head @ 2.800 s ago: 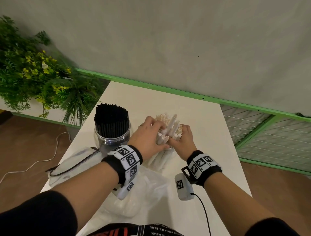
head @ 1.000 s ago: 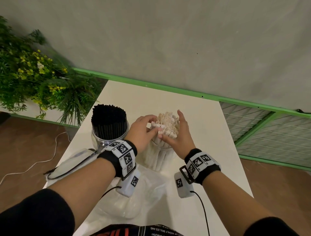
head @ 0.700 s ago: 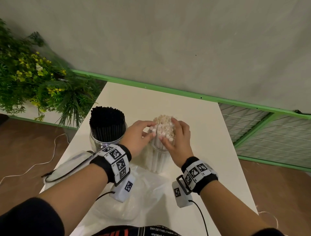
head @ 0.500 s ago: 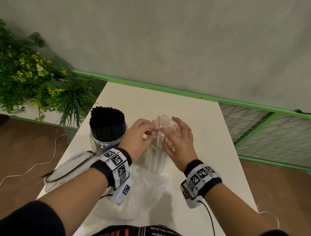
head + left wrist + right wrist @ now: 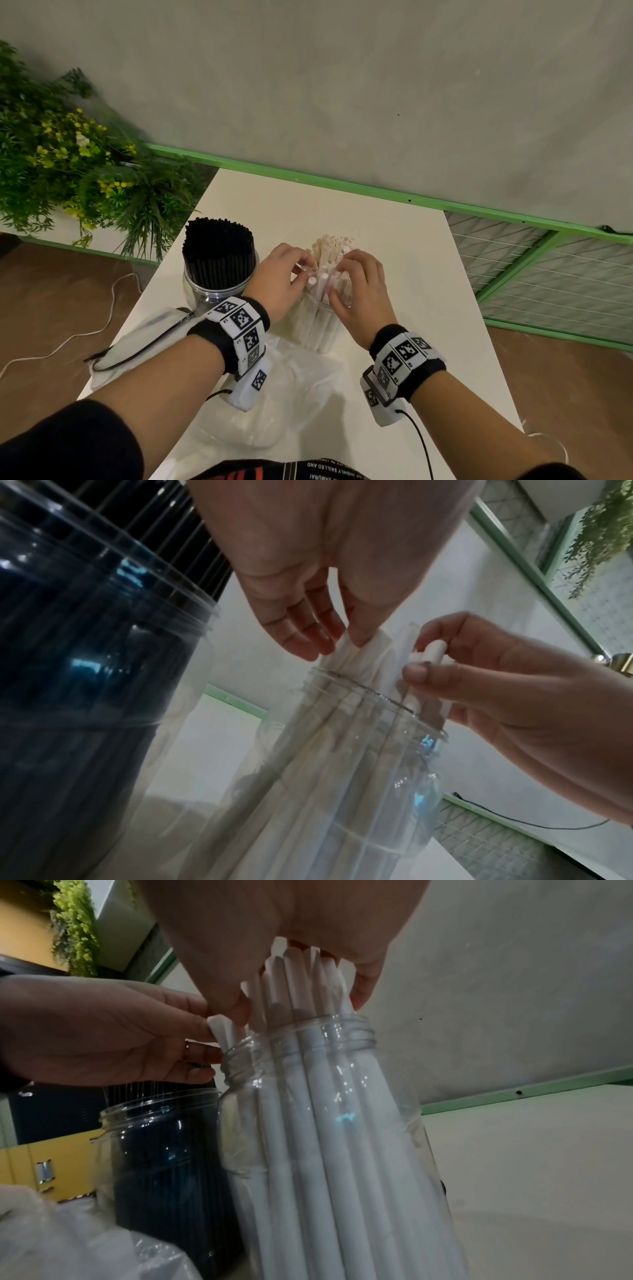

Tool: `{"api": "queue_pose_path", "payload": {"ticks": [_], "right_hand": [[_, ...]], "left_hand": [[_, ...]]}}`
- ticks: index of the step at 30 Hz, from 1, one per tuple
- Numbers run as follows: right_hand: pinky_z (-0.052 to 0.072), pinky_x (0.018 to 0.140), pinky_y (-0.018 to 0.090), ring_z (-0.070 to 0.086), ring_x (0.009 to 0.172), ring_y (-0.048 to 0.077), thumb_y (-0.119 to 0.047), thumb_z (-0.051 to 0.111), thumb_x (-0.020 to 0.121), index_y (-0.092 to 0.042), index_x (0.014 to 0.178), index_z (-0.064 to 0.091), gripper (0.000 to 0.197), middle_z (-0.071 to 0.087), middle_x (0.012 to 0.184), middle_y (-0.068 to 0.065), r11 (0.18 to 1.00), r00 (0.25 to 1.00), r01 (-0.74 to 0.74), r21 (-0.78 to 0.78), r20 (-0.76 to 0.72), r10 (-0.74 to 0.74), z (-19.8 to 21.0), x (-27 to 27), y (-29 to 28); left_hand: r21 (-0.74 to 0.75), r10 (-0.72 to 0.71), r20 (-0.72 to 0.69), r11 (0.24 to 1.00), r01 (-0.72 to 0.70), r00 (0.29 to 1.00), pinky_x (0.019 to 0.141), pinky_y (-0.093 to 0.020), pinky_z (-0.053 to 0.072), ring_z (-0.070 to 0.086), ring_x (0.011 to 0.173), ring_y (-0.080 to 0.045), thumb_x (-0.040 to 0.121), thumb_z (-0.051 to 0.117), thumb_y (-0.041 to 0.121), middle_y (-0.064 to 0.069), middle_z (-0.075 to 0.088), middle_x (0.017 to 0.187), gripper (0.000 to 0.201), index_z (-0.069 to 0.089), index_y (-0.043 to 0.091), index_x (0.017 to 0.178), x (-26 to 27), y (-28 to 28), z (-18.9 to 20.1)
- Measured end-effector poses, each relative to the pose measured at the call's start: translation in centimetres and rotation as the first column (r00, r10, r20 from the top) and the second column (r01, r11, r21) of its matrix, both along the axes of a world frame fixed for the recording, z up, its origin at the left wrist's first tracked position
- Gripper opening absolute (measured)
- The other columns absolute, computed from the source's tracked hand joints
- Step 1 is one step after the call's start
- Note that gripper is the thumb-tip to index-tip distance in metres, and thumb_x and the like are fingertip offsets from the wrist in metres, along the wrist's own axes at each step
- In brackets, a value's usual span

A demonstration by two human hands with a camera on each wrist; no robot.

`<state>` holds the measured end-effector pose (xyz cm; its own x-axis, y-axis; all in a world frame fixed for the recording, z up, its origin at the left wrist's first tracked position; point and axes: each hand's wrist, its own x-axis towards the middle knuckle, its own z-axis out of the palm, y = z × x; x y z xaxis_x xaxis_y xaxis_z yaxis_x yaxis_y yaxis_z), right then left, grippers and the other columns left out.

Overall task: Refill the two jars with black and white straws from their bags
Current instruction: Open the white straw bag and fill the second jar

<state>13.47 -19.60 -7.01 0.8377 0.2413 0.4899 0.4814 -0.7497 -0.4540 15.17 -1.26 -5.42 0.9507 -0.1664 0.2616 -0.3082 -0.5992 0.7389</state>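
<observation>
A clear jar [image 5: 320, 329] packed with white straws [image 5: 331, 244] stands mid-table, with both hands on the near side of its mouth. My left hand [image 5: 306, 270] pinches a few straw tops between thumb and fingertips [image 5: 308, 647]. My right hand [image 5: 337, 277] curls round the bundle just above the rim, its thumb [image 5: 236, 1007] pressing one short straw [image 5: 215, 1027]. The left wrist view has that right hand [image 5: 421, 664] nipping the same straw. To the left, a second jar [image 5: 212, 294] is full of black straws [image 5: 219, 240].
Two limp clear bags lie at the table's near edge, one [image 5: 274, 394] under my wrists and one [image 5: 137, 346] at the left. A leafy plant [image 5: 68, 164] borders the table's left side. A green rail [image 5: 342, 186] and a grey wall stand behind, with wire mesh [image 5: 548, 274] to the right.
Both hands came off the top of the white straws and dropped to the near side of the jar's mouth, fingers now curled on single straws. The far straws stand uncovered.
</observation>
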Motion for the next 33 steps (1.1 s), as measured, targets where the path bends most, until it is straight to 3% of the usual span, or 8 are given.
{"api": "queue_pose_path", "payload": {"ticks": [3,7,12,14,17,22,27,33], "right_hand": [[0.042,0.098,0.047,0.039,0.122,0.030,-0.023,0.051,0.086,-0.026,0.126,0.045,0.041,0.044,0.129,0.008,0.996,1.000,-0.015,-0.087,-0.007,0.014,0.1,-0.2,0.0],[0.040,0.100,0.050,0.034,0.130,0.030,-0.034,0.048,0.086,-0.032,0.125,0.054,0.040,0.042,0.135,0.005,0.994,0.998,-0.024,-0.108,-0.056,0.018,0.6,-0.6,0.4],[0.045,0.095,0.051,0.037,0.126,0.030,-0.041,0.052,0.087,-0.028,0.120,0.056,0.035,0.046,0.132,0.005,0.995,0.998,0.015,-0.096,-0.053,-0.020,0.5,-0.1,0.6],[0.044,0.095,0.049,0.038,0.125,0.029,-0.039,0.053,0.087,-0.028,0.117,0.057,0.032,0.047,0.130,0.005,0.997,0.999,0.013,-0.070,-0.043,-0.016,0.3,0.0,0.6],[0.043,0.097,0.047,0.039,0.122,0.028,-0.031,0.059,0.087,-0.029,0.113,0.055,0.027,0.046,0.128,0.004,1.000,0.999,-0.005,-0.027,-0.037,0.004,0.0,0.2,0.5],[0.043,0.097,0.044,0.040,0.119,0.027,-0.023,0.060,0.087,-0.030,0.109,0.053,0.025,0.042,0.127,0.003,0.999,0.999,-0.011,0.037,-0.052,0.013,0.0,0.0,0.3],[0.042,0.100,0.045,0.038,0.123,0.026,-0.032,0.051,0.086,-0.031,0.118,0.049,0.032,0.037,0.132,0.000,1.000,0.998,0.011,-0.001,-0.057,-0.011,0.3,-0.3,0.6],[0.041,0.100,0.044,0.036,0.125,0.027,-0.028,0.058,0.086,-0.032,0.125,0.049,0.040,0.040,0.137,0.005,0.995,0.996,0.041,-0.091,-0.072,-0.048,0.7,0.0,0.7]], "left_hand": [[0.002,0.028,-0.050,1.000,-0.028,0.998,0.072,-0.009,0.042,0.059,0.076,-0.001,0.088,0.061,0.009,0.008,0.052,0.097,0.017,0.057,0.025,0.091,0.1,-0.1,0.3],[-0.070,0.082,-0.125,0.993,-0.091,0.989,0.066,-0.009,0.042,0.060,0.080,-0.006,0.085,0.061,0.010,0.006,0.053,0.101,0.019,0.051,0.025,0.093,0.0,-0.1,0.6],[-0.034,-0.008,-0.267,0.999,-0.001,0.964,0.083,-0.021,0.039,0.052,0.095,-0.010,0.082,0.069,0.022,0.004,0.042,0.123,0.066,0.034,0.026,0.137,0.2,0.0,0.6],[-0.002,-0.025,-0.291,1.000,0.025,0.956,0.085,-0.022,0.040,0.055,0.095,-0.010,0.090,0.062,0.026,0.002,0.050,0.128,0.061,0.035,0.022,0.144,0.6,0.0,1.0],[0.015,0.010,-0.255,1.000,-0.006,0.967,0.083,-0.019,0.040,0.057,0.091,-0.009,0.095,0.055,0.025,0.000,0.061,0.122,0.039,0.053,0.017,0.133,1.5,0.0,1.3],[-0.068,0.079,-0.195,0.993,-0.094,0.978,0.070,-0.014,0.041,0.060,0.081,-0.009,0.092,0.059,0.034,0.007,0.067,0.086,0.019,0.068,0.019,0.098,2.5,-0.2,2.0],[-0.073,0.139,-0.296,0.983,-0.167,0.945,0.068,-0.020,0.043,0.062,0.080,-0.012,0.083,0.071,0.034,0.009,0.064,0.079,0.022,0.060,0.021,0.097,2.4,0.0,0.6],[-0.096,0.117,-0.243,0.985,-0.144,0.963,0.074,-0.025,0.051,0.062,0.077,-0.009,0.083,0.069,0.032,0.008,0.063,0.081,0.021,0.056,0.024,0.098,1.7,-0.7,1.7]]}}
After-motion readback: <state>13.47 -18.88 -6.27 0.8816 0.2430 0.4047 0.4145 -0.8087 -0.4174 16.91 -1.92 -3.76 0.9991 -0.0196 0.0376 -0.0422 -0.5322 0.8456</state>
